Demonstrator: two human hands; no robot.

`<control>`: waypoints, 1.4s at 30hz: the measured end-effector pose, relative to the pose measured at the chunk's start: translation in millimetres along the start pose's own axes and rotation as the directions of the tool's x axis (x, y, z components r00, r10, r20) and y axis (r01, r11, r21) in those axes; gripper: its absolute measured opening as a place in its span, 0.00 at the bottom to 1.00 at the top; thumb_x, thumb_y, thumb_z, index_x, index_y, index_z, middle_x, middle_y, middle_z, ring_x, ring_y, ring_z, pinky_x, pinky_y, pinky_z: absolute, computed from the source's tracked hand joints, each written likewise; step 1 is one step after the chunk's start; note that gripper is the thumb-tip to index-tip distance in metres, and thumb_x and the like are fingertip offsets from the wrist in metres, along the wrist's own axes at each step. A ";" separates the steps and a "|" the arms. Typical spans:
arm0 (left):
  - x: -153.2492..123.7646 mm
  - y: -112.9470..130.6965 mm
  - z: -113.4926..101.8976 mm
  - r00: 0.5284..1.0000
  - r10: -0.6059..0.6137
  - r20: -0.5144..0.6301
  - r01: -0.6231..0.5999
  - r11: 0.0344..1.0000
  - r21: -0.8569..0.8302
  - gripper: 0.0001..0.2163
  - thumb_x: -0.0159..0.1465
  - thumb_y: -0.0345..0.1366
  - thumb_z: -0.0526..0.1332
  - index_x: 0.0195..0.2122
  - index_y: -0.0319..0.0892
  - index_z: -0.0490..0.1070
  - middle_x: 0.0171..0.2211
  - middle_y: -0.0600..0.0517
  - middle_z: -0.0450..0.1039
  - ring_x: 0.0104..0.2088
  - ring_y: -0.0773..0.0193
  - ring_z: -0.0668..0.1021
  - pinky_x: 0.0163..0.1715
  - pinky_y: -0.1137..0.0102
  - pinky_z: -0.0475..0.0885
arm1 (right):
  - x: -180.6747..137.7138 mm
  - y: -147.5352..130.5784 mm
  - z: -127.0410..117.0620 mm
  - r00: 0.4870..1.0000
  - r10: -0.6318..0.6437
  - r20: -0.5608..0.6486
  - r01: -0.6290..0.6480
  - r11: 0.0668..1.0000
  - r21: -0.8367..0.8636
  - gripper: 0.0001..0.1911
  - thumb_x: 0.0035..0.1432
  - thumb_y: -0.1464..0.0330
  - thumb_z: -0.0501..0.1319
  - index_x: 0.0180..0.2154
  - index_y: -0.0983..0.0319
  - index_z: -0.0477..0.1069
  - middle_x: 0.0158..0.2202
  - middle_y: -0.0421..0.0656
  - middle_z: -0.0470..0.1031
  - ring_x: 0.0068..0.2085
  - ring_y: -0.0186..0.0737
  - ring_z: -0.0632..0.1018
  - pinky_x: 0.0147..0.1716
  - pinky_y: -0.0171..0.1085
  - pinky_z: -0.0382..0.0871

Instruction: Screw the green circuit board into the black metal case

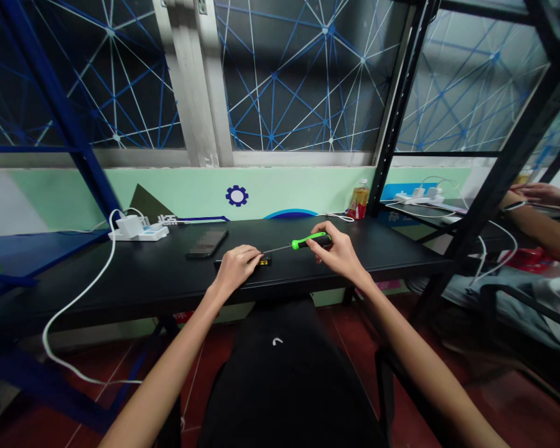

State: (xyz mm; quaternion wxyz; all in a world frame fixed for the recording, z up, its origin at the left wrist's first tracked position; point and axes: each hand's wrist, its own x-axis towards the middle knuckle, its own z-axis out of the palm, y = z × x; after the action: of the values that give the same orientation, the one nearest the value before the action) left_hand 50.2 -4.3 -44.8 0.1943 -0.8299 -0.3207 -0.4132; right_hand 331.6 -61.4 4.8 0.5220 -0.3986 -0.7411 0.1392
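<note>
In the head view, my right hand [335, 251] is closed round the green and black handle of a screwdriver [303, 241]. Its thin metal shaft points left, and the tip reaches the fingertips of my left hand [237, 266]. That hand lies over a flat black object with a yellow label [264, 262] on the desk, its fingers bent and pressed together at the object's edge. My left hand covers much of the object, so its kind cannot be made out. Whether the tip touches a screw is too small to tell.
On the black desk [158, 280] lie a dark phone [208, 242] and a white power strip [142, 233] with a cable hanging off the front. A drink bottle [359, 200] stands at the back right. Another person's arm [539, 219] shows beyond the black frame [499, 137].
</note>
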 end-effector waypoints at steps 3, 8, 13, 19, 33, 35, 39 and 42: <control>0.7 0.6 -0.9 1.000 0.002 -0.002 -0.002 1.000 0.002 0.12 0.69 0.34 0.58 0.33 0.41 0.79 0.34 0.46 0.81 0.34 0.57 0.82 0.36 0.65 0.76 | 0.5 1.1 -0.7 1.000 0.000 -0.005 0.000 1.000 -0.002 0.14 0.61 0.55 0.61 0.40 0.57 0.65 0.25 0.37 0.71 0.20 0.35 0.74 0.24 0.34 0.69; 0.7 0.6 -1.1 1.000 0.004 0.001 -0.004 1.000 0.005 0.12 0.69 0.35 0.58 0.33 0.41 0.79 0.34 0.46 0.81 0.34 0.57 0.82 0.36 0.66 0.76 | 0.9 1.2 -2.2 1.000 0.007 -0.010 -0.007 1.000 0.013 0.14 0.61 0.55 0.60 0.40 0.57 0.65 0.24 0.37 0.71 0.20 0.35 0.74 0.23 0.34 0.68; 0.8 1.1 -1.2 1.000 -0.003 0.001 0.003 1.000 -0.008 0.11 0.69 0.35 0.58 0.33 0.41 0.79 0.34 0.46 0.81 0.35 0.57 0.82 0.36 0.66 0.76 | 1.0 1.8 -2.0 1.000 0.006 -0.011 -0.006 1.000 0.018 0.13 0.61 0.56 0.61 0.39 0.57 0.65 0.23 0.36 0.69 0.20 0.35 0.73 0.23 0.34 0.67; 1.6 1.9 -1.8 1.000 0.003 -0.005 -0.003 1.000 -0.010 0.12 0.70 0.35 0.57 0.33 0.41 0.79 0.34 0.46 0.81 0.35 0.57 0.82 0.36 0.65 0.76 | 1.2 3.8 -2.3 1.000 0.000 -0.003 0.001 1.000 0.019 0.13 0.62 0.56 0.61 0.39 0.57 0.65 0.23 0.36 0.69 0.20 0.35 0.73 0.23 0.34 0.67; 2.6 3.7 -4.4 1.000 0.007 0.001 -0.007 0.993 -0.118 0.12 0.71 0.36 0.56 0.36 0.41 0.79 0.38 0.46 0.82 0.38 0.56 0.83 0.39 0.64 0.77 | 3.6 8.7 -6.4 1.000 0.001 0.002 -0.001 0.998 0.059 0.14 0.61 0.56 0.61 0.40 0.58 0.65 0.21 0.34 0.69 0.19 0.35 0.74 0.22 0.33 0.66; 2.6 3.8 -5.4 1.000 0.009 0.007 -0.008 0.991 -0.131 0.12 0.71 0.37 0.56 0.37 0.42 0.79 0.38 0.46 0.82 0.39 0.56 0.83 0.40 0.63 0.77 | 3.9 10.6 -7.4 1.000 0.006 0.004 -0.006 0.998 0.069 0.14 0.61 0.56 0.61 0.40 0.58 0.65 0.20 0.34 0.69 0.19 0.35 0.74 0.22 0.33 0.66; 2.8 4.4 -6.8 1.000 -0.002 0.014 0.004 0.986 -0.168 0.12 0.71 0.38 0.56 0.38 0.43 0.80 0.39 0.47 0.82 0.40 0.55 0.83 0.41 0.62 0.77 | 4.9 13.7 -9.2 1.000 0.011 0.006 -0.012 0.994 0.111 0.14 0.61 0.55 0.62 0.39 0.58 0.65 0.19 0.33 0.69 0.19 0.35 0.74 0.22 0.34 0.67; 2.8 4.2 -6.6 0.999 -0.029 0.023 0.032 0.984 -0.176 0.12 0.71 0.39 0.57 0.39 0.44 0.80 0.41 0.47 0.82 0.41 0.56 0.83 0.42 0.62 0.77 | 5.7 14.5 -10.4 1.000 0.017 0.002 -0.017 0.991 0.134 0.14 0.61 0.55 0.62 0.39 0.58 0.65 0.19 0.33 0.69 0.18 0.35 0.74 0.22 0.34 0.67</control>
State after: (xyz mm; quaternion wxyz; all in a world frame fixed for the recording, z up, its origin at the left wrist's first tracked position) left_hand 50.7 -10.1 -38.9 0.1105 -0.8430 -0.2974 -0.4344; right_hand 346.5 -50.1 3.8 0.5462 -0.3689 -0.7267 0.1935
